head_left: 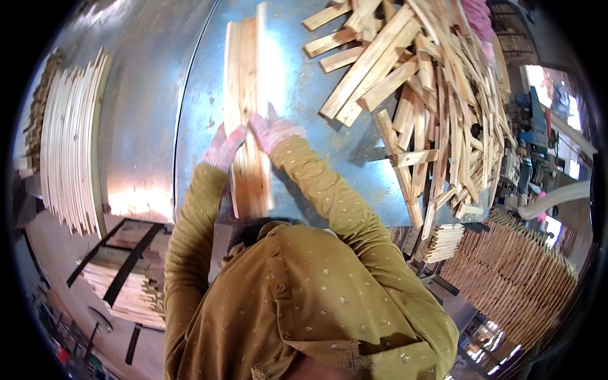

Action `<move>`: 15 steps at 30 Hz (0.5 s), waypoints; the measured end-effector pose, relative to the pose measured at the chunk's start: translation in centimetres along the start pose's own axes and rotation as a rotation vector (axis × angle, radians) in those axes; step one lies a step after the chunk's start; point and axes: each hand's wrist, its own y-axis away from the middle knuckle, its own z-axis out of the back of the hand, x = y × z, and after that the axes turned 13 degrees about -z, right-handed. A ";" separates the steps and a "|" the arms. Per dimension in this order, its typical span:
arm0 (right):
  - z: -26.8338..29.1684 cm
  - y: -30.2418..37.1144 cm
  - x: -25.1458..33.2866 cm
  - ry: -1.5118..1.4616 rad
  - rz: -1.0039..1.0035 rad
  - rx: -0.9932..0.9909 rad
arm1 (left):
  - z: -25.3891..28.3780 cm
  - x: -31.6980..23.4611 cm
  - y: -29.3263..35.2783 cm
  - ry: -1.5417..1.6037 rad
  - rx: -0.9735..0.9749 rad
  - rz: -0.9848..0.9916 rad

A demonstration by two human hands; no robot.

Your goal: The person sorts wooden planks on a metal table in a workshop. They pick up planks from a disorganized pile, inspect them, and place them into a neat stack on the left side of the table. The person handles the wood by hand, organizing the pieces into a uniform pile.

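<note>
A small bundle of long pale wooden strips [244, 76] lies lengthwise in front of me on a shiny metal table [206, 95]. One strip at its right side sticks out farther at the far end. My left hand [226, 147], in a pale pinkish glove, grips the bundle's left edge. Gloved the same way, my right hand [276, 131] presses on the right edge, a little farther from me, its fingertips on the wood. Both hands close in on the strips from either side. The near end of the bundle reaches toward my body and is blurred.
A loose heap of wooden pieces [411, 82] covers the table's right side. Stacked strips [73, 142] stand at the left. A large wood stack [513, 266] is at lower right, beside machinery. Another person's pink sleeve [476, 19] shows at the far right.
</note>
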 end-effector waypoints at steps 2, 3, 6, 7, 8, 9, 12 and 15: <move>0.9 -0.5 0.3 0.166 -0.013 0.091 | -0.1 0.0 0.5 -0.032 0.037 -0.030; 3.0 -0.9 0.1 0.216 0.177 0.212 | 0.2 -0.5 0.5 0.037 0.099 -0.007; 9.1 -2.9 2.8 0.276 0.060 -0.135 | 1.1 1.6 0.6 -0.072 0.034 0.012; 12.6 -4.0 4.0 0.256 0.001 -0.373 | 0.5 1.0 0.8 -0.157 -0.026 0.034; 15.9 -5.2 4.5 0.225 -0.068 -0.614 | -0.6 0.4 1.0 -0.244 -0.078 0.058; 18.2 -6.4 3.1 0.157 -0.330 -0.731 | -2.1 -0.1 0.7 -0.327 -0.096 0.084; 18.0 -8.9 0.6 0.302 -0.495 -0.755 | -2.6 -1.7 1.5 -0.601 -0.190 0.068; 17.3 -13.2 -2.9 0.409 -0.561 -0.848 | -5.5 -4.9 0.7 -0.930 -0.045 0.106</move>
